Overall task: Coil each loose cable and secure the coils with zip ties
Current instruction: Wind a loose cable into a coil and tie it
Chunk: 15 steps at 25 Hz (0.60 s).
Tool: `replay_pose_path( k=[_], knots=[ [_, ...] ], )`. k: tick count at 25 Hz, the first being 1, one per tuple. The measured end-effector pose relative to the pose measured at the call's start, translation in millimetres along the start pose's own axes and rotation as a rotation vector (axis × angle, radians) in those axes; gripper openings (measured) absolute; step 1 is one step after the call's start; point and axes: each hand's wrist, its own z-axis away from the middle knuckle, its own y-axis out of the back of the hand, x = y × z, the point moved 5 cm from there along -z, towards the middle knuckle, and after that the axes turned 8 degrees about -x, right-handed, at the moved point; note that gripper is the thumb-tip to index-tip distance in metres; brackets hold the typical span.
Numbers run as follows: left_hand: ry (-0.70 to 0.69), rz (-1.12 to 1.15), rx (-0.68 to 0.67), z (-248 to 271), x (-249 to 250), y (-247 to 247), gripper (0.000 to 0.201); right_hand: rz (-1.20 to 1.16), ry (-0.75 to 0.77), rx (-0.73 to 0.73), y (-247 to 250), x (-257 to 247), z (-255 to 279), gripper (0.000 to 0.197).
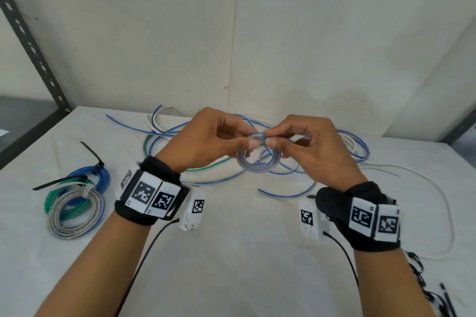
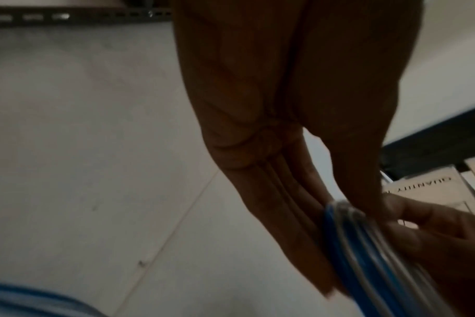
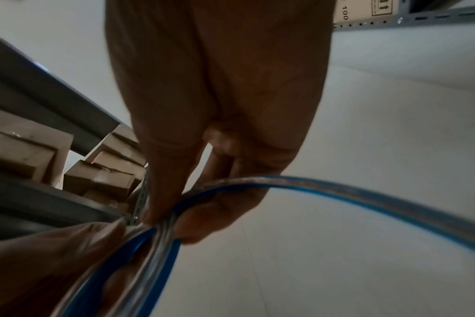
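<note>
A small coil of clear-and-blue cable (image 1: 257, 159) hangs above the white table, held at its top by both hands. My left hand (image 1: 253, 143) pinches the bundled turns between thumb and fingers, as the left wrist view shows (image 2: 347, 216). My right hand (image 1: 270, 137) pinches the same spot from the other side, the thumb and fingers closed on the coil (image 3: 160, 227). One strand of the cable (image 3: 366, 193) arcs away to the right. Loose blue, green and white cables (image 1: 180, 134) lie tangled on the table behind the hands.
Three tied coils (image 1: 74, 201), blue, green and clear, lie stacked at the left with black zip tie tails (image 1: 55, 183) sticking out. Spare black zip ties (image 1: 425, 288) lie at the lower right. A long white cable (image 1: 448, 211) loops along the right. Metal shelving (image 1: 33, 51) stands at left.
</note>
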Motion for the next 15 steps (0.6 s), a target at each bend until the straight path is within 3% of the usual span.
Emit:
replay_pose_path(
  k=[3, 6, 12, 15],
  knots=[
    [0.107, -0.157, -0.149, 2, -7, -8, 0.013, 0.063, -0.027, -0.147, -10, 3, 1, 0.004],
    [0.119, -0.174, -0.163, 3, -7, -7, 0.015, 0.033, -0.032, -0.144, -12, 2, 1, 0.004],
    [0.047, -0.173, -0.026, 2, -2, 6, 0.015, -0.020, 0.002, -0.032, -10, -1, -1, 0.017],
    [0.018, -0.088, 0.117, 5, 0, 21, 0.017, -0.091, -0.009, 0.068, 0, 1, -1, 0.019]
  ],
)
